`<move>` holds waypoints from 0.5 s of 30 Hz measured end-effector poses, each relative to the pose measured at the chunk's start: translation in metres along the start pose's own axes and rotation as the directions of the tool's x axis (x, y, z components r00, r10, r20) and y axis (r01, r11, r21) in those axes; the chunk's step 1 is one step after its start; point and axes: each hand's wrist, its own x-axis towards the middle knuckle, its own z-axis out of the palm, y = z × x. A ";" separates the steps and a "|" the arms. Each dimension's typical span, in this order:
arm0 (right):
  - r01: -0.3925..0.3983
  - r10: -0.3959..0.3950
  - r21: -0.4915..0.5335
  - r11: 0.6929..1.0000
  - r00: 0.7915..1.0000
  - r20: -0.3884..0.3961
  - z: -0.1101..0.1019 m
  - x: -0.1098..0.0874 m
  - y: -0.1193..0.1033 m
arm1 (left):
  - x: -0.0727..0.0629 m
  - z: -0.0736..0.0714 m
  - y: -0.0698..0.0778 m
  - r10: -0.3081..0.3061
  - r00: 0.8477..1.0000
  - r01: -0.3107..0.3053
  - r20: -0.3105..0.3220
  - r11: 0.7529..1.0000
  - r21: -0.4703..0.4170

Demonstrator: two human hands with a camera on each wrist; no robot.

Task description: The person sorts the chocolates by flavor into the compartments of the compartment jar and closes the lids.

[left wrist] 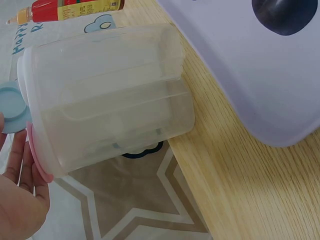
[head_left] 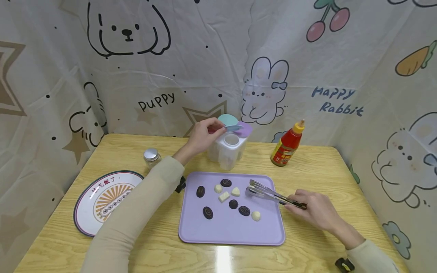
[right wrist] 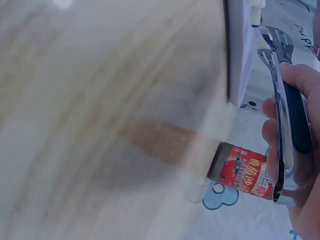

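My left hand (head_left: pixel 203 133) pinches a light blue flip lid (head_left: pixel 233 128) on a clear plastic canister (head_left: pixel 229 157). That lid is lifted, leaving a round opening uncovered; pink, purple and green lids surround it. In the left wrist view, the canister (left wrist: pixel 110 100) looks see-through, with my fingers (left wrist: pixel 17 160) at its top. Metal tongs (head_left: pixel 268 192) with dark grips are held in my right hand (head_left: pixel 315 210), their tips slightly apart over the right side of the lilac tray (head_left: pixel 232 231). Dark chocolates (head_left: pixel 208 212) and white chocolates (head_left: pixel 256 215) lie scattered on the tray.
A red sauce bottle (head_left: pixel 287 146) with a yellow cap stands at the back right. On the left are a patterned plate (head_left: pixel 87 216), partly behind my sleeve, and a small silver-lidded jar (head_left: pixel 151 155). A printed cloth (head_left: pixel 205 68) hangs behind the wooden table (head_left: pixel 307 167).
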 end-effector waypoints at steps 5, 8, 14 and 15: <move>0.046 -0.047 -0.015 0.999 0.997 -0.066 -0.009 0.011 0.002 | 0.000 0.000 0.000 0.002 1.000 -0.002 0.002 1.000 0.001; 0.060 -0.062 -0.021 0.998 0.994 -0.091 -0.016 0.021 0.002 | 0.000 0.000 0.000 0.004 1.000 -0.004 0.007 1.000 0.004; 0.095 -0.099 -0.042 0.995 0.986 -0.131 -0.032 0.047 0.000 | 0.000 -0.001 0.001 0.004 1.000 -0.004 0.012 1.000 0.000; 0.100 -0.105 -0.045 0.994 0.985 -0.137 -0.035 0.052 0.000 | 0.000 -0.001 0.001 0.004 1.000 -0.004 0.012 1.000 -0.001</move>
